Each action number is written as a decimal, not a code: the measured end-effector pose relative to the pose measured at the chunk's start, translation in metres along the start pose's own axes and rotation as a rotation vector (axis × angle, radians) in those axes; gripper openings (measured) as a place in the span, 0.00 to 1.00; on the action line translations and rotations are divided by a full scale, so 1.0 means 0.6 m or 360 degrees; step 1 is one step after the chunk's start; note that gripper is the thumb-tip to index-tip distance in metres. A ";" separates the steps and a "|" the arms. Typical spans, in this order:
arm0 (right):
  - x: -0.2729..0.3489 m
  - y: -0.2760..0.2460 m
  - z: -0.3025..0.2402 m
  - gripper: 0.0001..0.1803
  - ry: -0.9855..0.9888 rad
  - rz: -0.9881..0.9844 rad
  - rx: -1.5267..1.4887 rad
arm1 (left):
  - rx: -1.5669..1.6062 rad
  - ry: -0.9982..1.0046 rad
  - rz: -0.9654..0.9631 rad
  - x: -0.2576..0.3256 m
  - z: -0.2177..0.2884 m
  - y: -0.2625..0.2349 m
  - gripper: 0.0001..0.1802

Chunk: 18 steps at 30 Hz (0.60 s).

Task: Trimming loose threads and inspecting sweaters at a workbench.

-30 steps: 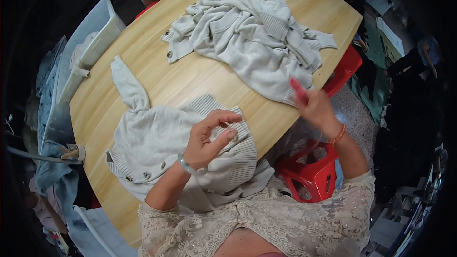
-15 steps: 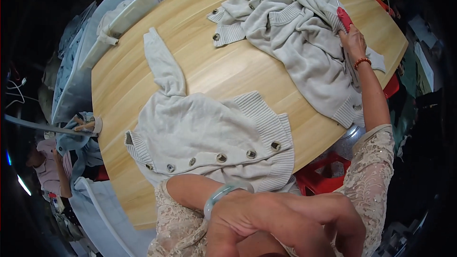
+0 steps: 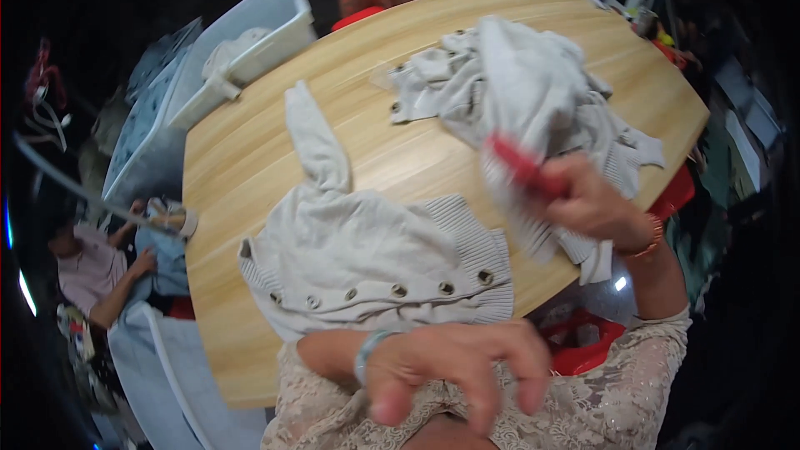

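1. Here's the right hand [image 3: 587,198], closed round a blurred red tool [image 3: 518,163]; whether it pinches cloth too, I can't tell.
2. Just beyond it, a rumpled pale knit pile [image 3: 533,75], partly blurred!
3. Left hand [image 3: 458,367]: fingers loosely spread, nothing held.
4. Just beyond that, a pale cardigan [image 3: 367,242] lies on the wooden table [image 3: 400,154], buttons handward.
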State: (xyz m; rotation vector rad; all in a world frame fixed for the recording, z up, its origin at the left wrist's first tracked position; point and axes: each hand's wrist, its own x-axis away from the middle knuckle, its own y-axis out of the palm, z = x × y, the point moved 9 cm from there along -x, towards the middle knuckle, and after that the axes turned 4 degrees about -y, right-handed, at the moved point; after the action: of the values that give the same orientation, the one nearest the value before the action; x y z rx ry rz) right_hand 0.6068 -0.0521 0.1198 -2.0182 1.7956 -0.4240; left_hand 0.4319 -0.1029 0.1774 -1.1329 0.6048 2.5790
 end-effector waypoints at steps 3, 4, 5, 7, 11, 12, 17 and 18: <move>0.050 0.084 0.042 0.10 0.0108 -0.0304 -0.0310 | -0.0230 -0.0370 0.0101 0.042 0.010 -0.023 0.34; 0.061 0.049 0.071 0.12 0.0104 -0.0076 -0.0012 | -0.0383 -0.0493 0.0179 0.054 0.007 -0.045 0.31; 0.063 0.016 0.096 0.13 0.0073 0.0112 0.0270 | -0.0578 -0.0625 0.0289 0.063 0.007 -0.065 0.27; 0.071 -0.082 0.153 0.12 0.0161 0.0711 0.0550 | -0.0898 -0.0905 0.0661 0.082 -0.009 -0.125 0.16; 0.048 -0.278 0.250 0.30 0.0584 0.1287 0.0787 | -0.0926 -0.1362 0.1234 0.143 -0.080 -0.247 0.10; 0.034 -0.314 0.295 0.34 0.0854 0.1226 0.0628 | -0.0927 -0.1409 0.1216 0.152 -0.098 -0.259 0.10; -0.020 -0.422 0.435 0.31 0.1083 0.1692 0.0198 | -0.1006 -0.1563 0.0832 0.141 -0.172 -0.245 0.12; -0.036 -0.440 0.466 0.31 0.0966 0.1642 0.0211 | -0.1076 -0.1579 0.0687 0.131 -0.185 -0.238 0.12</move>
State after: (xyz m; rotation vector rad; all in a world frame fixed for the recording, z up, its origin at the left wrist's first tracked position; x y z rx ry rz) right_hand 0.9675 0.0204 0.0058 -0.6720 2.7432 -0.8074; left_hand 0.5066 -0.0241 0.0128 0.3322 -0.3174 3.3123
